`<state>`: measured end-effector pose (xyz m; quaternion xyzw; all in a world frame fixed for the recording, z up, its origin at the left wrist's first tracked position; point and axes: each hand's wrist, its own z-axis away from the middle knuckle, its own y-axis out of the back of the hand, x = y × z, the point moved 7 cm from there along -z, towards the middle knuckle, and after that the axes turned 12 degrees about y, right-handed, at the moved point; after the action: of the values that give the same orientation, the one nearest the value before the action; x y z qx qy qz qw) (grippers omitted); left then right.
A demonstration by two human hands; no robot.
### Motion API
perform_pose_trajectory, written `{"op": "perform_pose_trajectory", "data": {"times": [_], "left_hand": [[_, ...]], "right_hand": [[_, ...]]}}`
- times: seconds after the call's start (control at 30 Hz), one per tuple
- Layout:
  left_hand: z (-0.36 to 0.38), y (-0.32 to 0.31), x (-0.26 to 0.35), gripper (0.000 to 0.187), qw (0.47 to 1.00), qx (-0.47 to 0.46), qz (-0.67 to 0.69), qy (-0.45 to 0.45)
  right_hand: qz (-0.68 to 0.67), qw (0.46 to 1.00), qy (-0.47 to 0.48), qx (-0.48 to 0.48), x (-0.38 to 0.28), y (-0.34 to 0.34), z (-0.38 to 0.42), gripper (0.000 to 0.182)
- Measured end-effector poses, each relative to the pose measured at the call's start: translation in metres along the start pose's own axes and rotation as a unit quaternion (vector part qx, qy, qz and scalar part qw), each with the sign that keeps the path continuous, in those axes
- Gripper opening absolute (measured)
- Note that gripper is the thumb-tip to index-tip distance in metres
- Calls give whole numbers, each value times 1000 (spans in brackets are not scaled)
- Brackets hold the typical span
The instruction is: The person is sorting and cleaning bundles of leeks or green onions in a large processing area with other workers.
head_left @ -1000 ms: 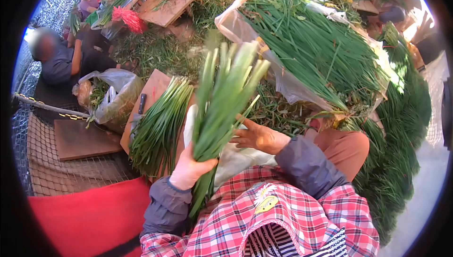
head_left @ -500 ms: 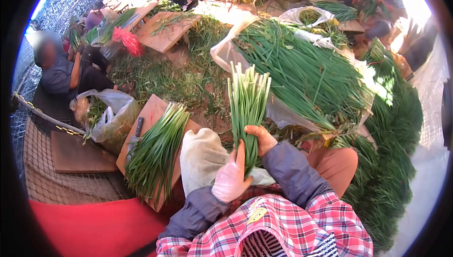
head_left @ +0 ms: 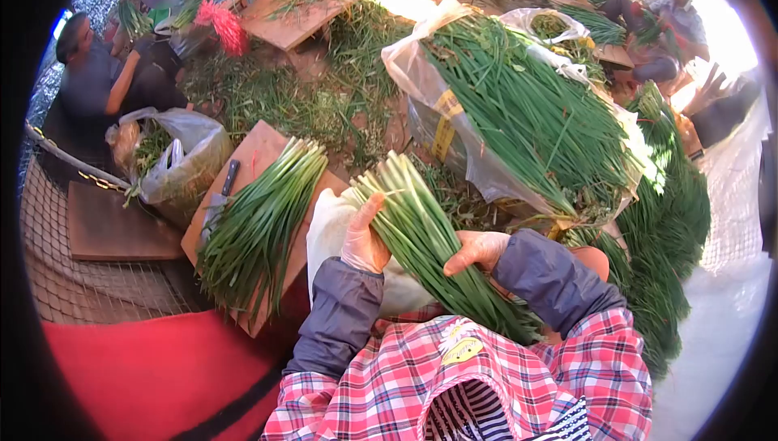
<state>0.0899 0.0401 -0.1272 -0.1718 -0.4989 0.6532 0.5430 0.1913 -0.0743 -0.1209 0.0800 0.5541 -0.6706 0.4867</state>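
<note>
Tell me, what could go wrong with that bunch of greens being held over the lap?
The loose bunch of long green chives is untied, held only by the gloved left hand and bare right hand; stalks might slip out. A dark-handled knife lies on the wooden board nearby, so a careless reach could meet its blade.

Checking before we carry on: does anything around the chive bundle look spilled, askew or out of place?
Loose green trimmings lie scattered over the ground beyond the wooden board. The left hand and right hand hold the chive bundle tilted, cut ends up-left. Nothing else stands out.
</note>
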Motion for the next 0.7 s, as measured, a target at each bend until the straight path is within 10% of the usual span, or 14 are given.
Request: {"op": "perform_pose_trajectory", "data": {"times": [0.1, 0.5, 0.57, 0.7], "left_hand": [[-1, 14, -2, 48, 1000, 1, 15, -16], [9, -26, -1, 71, 984, -168, -53, -6], [10, -27, -1, 68, 986, -162, -43, -9], [11, -34, -2, 63, 987, -158, -42, 6]], "right_hand": [[-32, 984, 154, 79, -20, 4, 4, 68], [249, 968, 12, 44, -22, 6, 4, 46], [315, 917, 226, 93, -73, 13, 7, 48], [534, 763, 356, 80, -121, -24, -7, 51]]}}
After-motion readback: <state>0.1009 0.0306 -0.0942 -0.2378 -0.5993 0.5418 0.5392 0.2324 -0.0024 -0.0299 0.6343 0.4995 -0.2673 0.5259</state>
